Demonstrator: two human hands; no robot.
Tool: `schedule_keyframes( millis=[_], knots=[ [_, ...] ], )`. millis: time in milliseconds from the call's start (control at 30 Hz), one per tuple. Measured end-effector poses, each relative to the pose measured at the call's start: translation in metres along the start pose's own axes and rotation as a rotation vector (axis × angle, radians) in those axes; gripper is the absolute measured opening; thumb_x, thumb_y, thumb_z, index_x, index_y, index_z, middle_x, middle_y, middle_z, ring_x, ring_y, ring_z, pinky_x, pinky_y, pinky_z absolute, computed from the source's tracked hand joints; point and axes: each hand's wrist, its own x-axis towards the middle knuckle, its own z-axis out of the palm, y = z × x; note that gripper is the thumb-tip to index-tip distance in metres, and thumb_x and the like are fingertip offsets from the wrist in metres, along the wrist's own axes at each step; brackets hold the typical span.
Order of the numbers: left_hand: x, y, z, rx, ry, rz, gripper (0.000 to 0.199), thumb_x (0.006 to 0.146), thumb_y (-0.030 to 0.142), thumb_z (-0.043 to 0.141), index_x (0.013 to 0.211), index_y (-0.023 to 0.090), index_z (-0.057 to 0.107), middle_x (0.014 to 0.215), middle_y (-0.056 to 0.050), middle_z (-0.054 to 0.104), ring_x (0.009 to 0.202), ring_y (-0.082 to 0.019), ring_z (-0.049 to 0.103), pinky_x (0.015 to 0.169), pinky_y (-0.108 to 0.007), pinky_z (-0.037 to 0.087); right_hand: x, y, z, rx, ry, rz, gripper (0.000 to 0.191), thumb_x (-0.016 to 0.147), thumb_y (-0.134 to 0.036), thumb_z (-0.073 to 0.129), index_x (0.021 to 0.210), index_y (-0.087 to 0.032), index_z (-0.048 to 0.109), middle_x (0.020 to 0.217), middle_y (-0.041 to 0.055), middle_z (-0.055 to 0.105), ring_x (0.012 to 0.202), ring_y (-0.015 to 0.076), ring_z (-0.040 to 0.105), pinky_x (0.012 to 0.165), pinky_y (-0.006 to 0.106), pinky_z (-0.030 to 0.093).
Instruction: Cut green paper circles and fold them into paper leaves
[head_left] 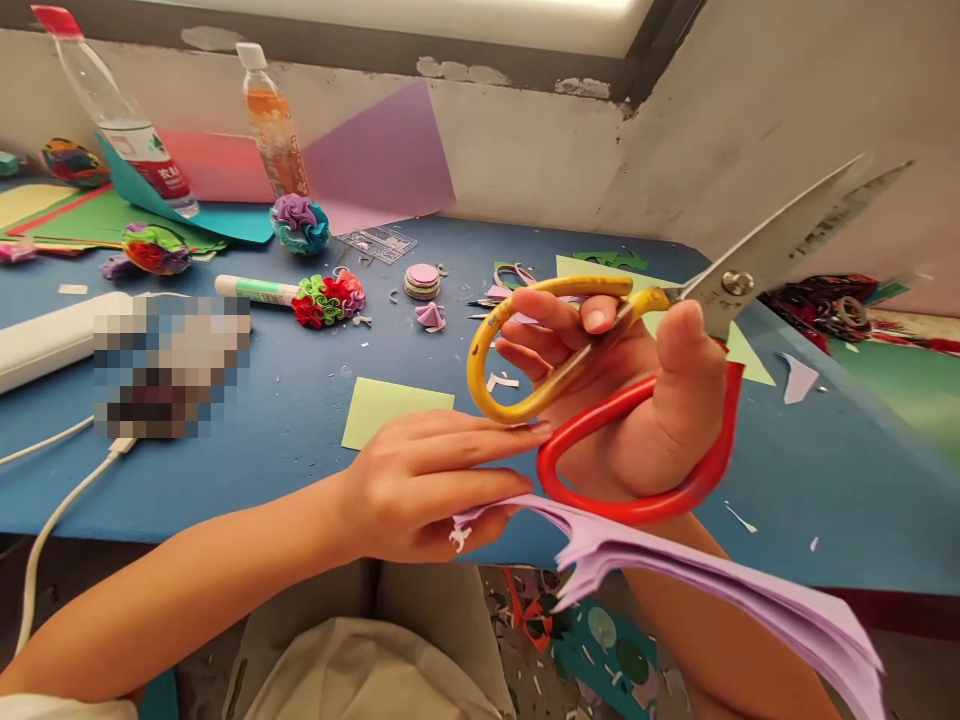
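My left hand (pixel 427 480) pinches one end of a folded stack of light purple paper (pixel 705 575). The stack has a jagged notch cut in its edge and sticks out to the right past the table's front edge. My right hand (pixel 660 410) holds a pair of scissors (pixel 780 245) with one yellow and one red handle loop. Fingers pass through the yellow loop, and the thumb lies through the red one. The blades point up and right, their tips slightly apart, away from the paper. My left fingertips reach close to the handles.
On the blue table (pixel 300 490) lie pale green paper (pixel 390 405), a glue stick (pixel 255 290), ruffled paper balls (pixel 300 222), round paper discs (pixel 422 280) and scraps. A white power strip (pixel 60 340) is left; two bottles (pixel 274 130) stand behind. Scraps litter the floor.
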Motion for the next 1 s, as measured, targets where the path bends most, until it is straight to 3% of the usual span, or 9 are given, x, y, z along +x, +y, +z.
schedule_keyframes(
  millis=[167, 300, 400, 567, 700, 1000],
  knots=[
    [-0.001, -0.001, 0.0, 0.018, -0.039, 0.013, 0.01, 0.08, 0.016, 0.054, 0.08, 0.018, 0.064, 0.106, -0.012, 0.069, 0.088, -0.019, 0.069, 0.077, -0.027, 0.055, -0.003, -0.005, 0.003, 0.023, 0.047, -0.051, 0.029, 0.076, -0.052, 0.056, 0.069, -0.024, 0.053, 0.093, 0.0008, 0.07, 0.097, 0.0209, 0.065, 0.091, 0.037, 0.051],
    [0.0, -0.002, 0.0, 0.032, -0.076, 0.006, 0.011, 0.082, 0.015, 0.053, 0.079, 0.017, 0.063, 0.108, -0.014, 0.068, 0.087, -0.018, 0.069, 0.072, -0.026, 0.055, -0.002, -0.006, 0.002, 0.048, 0.025, 0.007, 0.034, 0.078, -0.058, 0.049, 0.07, -0.025, 0.05, 0.1, 0.0001, 0.069, 0.108, 0.0248, 0.06, 0.099, 0.042, 0.046],
    [0.0, -0.005, 0.0, 0.078, -0.096, 0.046, 0.015, 0.084, 0.016, 0.049, 0.08, 0.016, 0.062, 0.106, -0.014, 0.069, 0.086, -0.017, 0.069, 0.07, -0.025, 0.055, -0.002, -0.007, 0.002, -0.05, 0.026, 0.038, 0.044, 0.086, -0.061, 0.026, 0.07, -0.026, 0.048, 0.104, -0.0004, 0.068, 0.12, 0.0223, 0.052, 0.102, 0.042, 0.044],
    [-0.001, -0.011, -0.002, 0.311, -0.105, 0.193, 0.012, 0.083, 0.013, 0.052, 0.075, 0.014, 0.061, 0.107, -0.011, 0.069, 0.073, -0.012, 0.066, 0.06, -0.023, 0.052, -0.001, -0.008, 0.006, -0.283, 0.048, 0.076, 0.062, 0.088, -0.048, -0.013, 0.069, -0.027, 0.042, 0.117, -0.0027, 0.064, 0.121, 0.017, 0.05, 0.101, 0.043, 0.044],
    [-0.004, -0.011, -0.001, 0.566, -0.175, 0.201, 0.013, 0.081, 0.01, 0.055, 0.07, 0.015, 0.059, 0.119, -0.008, 0.063, 0.058, -0.008, 0.06, 0.055, -0.024, 0.049, 0.002, -0.007, 0.008, -0.222, 0.11, 0.138, 0.064, 0.088, -0.05, -0.011, 0.07, -0.026, 0.045, 0.119, 0.0017, 0.064, 0.118, 0.0197, 0.054, 0.1, 0.046, 0.045],
    [-0.005, -0.012, 0.003, 0.788, -0.174, 0.103, 0.022, 0.084, 0.016, 0.055, 0.062, 0.016, 0.058, 0.123, -0.001, 0.06, 0.06, -0.008, 0.06, 0.059, -0.024, 0.05, 0.012, -0.005, 0.0, -0.166, 0.103, 0.177, 0.061, 0.087, -0.051, -0.014, 0.065, -0.024, 0.037, 0.112, 0.0088, 0.064, 0.114, 0.0228, 0.057, 0.093, 0.047, 0.05]
  ],
)
